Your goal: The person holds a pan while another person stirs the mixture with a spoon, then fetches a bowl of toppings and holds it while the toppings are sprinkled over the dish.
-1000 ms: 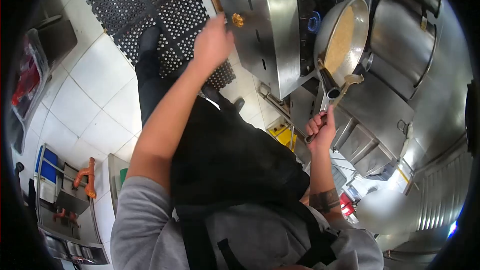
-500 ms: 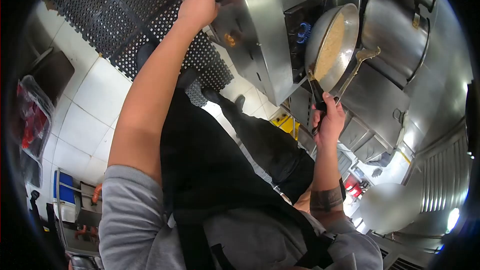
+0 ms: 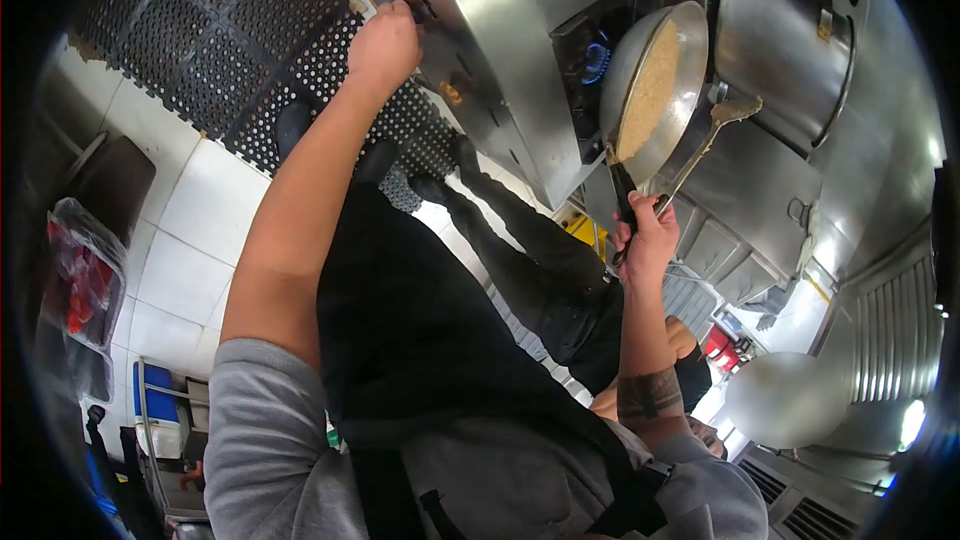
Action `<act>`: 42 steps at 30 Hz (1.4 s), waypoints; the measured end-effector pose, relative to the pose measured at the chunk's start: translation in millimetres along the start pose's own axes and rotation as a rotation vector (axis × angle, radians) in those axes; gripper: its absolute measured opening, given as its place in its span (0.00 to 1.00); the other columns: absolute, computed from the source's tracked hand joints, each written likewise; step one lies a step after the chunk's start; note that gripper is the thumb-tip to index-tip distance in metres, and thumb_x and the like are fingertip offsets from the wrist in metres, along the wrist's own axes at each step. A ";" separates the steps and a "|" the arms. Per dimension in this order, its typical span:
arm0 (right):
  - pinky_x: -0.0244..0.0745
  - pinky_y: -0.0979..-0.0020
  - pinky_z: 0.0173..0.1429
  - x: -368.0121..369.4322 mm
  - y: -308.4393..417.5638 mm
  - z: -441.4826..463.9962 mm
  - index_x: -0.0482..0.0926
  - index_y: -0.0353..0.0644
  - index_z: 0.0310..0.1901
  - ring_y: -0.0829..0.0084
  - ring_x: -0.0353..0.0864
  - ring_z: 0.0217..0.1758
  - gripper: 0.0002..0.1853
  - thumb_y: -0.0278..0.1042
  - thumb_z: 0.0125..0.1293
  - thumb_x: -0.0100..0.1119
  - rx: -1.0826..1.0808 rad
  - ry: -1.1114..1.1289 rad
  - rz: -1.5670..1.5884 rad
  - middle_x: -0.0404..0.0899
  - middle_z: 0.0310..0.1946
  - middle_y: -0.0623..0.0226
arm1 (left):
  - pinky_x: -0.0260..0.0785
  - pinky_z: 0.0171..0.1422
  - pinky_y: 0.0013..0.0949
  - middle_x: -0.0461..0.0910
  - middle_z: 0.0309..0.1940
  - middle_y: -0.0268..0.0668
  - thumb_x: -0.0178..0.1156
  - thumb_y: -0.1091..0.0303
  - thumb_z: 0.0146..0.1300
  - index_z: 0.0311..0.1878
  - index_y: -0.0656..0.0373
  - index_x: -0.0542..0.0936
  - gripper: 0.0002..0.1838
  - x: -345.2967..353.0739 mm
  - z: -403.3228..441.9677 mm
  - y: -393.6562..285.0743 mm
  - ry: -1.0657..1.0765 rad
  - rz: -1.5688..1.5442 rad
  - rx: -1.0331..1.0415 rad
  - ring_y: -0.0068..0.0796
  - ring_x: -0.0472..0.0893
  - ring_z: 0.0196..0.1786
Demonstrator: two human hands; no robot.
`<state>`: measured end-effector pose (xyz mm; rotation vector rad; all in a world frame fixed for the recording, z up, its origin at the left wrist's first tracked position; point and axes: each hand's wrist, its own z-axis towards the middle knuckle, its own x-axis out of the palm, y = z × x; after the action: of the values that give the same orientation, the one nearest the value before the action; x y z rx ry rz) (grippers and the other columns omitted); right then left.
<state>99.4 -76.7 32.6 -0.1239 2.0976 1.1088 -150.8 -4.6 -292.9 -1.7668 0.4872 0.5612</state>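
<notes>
My left hand point(image 3: 385, 45) is at the steel front of the stove point(image 3: 490, 30), its fingers closed around a dark knob point(image 3: 421, 10) that they partly cover. My right hand point(image 3: 648, 240) grips the black handle of a metal frying pan point(image 3: 690, 70). The same hand also holds a long-handled cooking spoon point(image 3: 735, 112), its head coated in something brown. Inside the pan lies a thick, light brown food point(image 3: 648, 90). A burner with a blue flame point(image 3: 597, 60) is lit close by the pan; whether the pan touches the grate, I cannot tell.
Large steel pots point(image 3: 780, 50) stand beyond the pan. Another person in dark trousers point(image 3: 520, 270) is close by, between my body and my right arm. Black perforated mats point(image 3: 240, 30) cover the floor near the stove. A yellow object point(image 3: 585, 232) is behind the right hand.
The view has shifted slightly. The other person's legs have changed position, and more of that person shows. Both hands keep their hold; the flame stays lit.
</notes>
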 end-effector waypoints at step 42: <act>0.78 0.51 0.46 -179.5 -73.6 21.3 0.82 0.36 0.45 0.45 0.84 0.40 0.16 0.43 0.69 0.65 -0.313 0.010 -0.244 0.85 0.36 0.49 | 0.75 0.59 0.43 0.85 0.48 0.41 0.67 0.69 0.60 0.48 0.59 0.86 0.12 -102.9 -46.8 -370.9 0.082 0.327 1.009 0.45 0.82 0.54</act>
<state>269.8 -150.4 93.1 -0.5223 1.8445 1.2765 -8.7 47.8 64.0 -0.7484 0.9277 0.3557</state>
